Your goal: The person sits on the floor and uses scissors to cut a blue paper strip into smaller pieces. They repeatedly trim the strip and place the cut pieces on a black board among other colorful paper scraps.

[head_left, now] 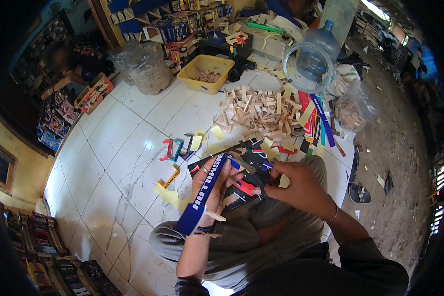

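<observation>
My left hand [217, 197] is closed around a long blue sticker strip [208, 185] with white lettering, its lower end hanging over my wrist. A pale wooden stick [215, 216] pokes out beside that wrist. In my right hand [301, 183] is a pair of scissors [245, 166], fingers in the dark handles and blades pointing at the left hand's fingertips. Whether the blades touch the strip, I cannot tell. Under both hands lies a dark board [232, 201] with a red piece [243, 187] and scraps on it.
Ahead is a heap of small wooden pieces [261, 111], with coloured strips [320, 121] to its right. Paper scraps [170, 195] lie on the tiles at left. Farther back are a yellow basin [204, 74] and a water jug [323, 42]. Another person [66, 74] sits far left.
</observation>
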`<state>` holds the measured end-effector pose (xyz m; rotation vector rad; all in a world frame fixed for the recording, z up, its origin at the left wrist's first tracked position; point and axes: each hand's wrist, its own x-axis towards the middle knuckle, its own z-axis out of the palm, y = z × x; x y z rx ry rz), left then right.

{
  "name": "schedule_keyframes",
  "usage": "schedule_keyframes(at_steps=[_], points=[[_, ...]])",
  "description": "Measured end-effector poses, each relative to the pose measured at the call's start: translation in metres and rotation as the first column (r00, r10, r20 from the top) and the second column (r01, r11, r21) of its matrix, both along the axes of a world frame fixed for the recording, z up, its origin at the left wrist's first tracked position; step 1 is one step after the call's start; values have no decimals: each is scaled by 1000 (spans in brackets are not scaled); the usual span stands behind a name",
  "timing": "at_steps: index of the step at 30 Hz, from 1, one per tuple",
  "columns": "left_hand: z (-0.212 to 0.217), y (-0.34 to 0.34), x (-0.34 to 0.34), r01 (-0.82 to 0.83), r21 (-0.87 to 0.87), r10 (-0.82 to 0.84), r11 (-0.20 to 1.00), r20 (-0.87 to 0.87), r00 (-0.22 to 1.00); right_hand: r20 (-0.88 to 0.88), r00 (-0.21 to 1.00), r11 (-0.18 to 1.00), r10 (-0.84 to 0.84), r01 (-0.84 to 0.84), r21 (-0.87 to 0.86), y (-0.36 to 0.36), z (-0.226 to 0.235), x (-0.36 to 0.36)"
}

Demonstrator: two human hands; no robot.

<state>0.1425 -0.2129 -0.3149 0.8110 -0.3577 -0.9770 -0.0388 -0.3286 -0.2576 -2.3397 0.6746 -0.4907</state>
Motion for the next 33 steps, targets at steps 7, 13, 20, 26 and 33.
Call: schedule_keyframes(at_steps=[7, 13, 20, 26, 33], points=[[0, -1, -1, 35, 28, -35, 999, -27, 999, -55, 998, 1000, 10, -11, -24, -2, 11, -4], [1, -1, -2, 37, 23, -37, 999, -19, 999, -36, 999, 993, -12, 8, -119, 0, 6, -4], [2, 1, -2, 78, 28, -75, 997, -84, 994, -40, 999, 996, 2, -6, -94, 0, 9, -5], [-1, 3, 0, 115, -14, -116, 993, -114, 987, -57, 998, 1000, 5, -5, -10, 2, 17, -6], [-4, -1, -2, 51, -17, -52, 999, -51, 997, -64, 998, 998, 2, 2, 60, 3, 18, -7]])
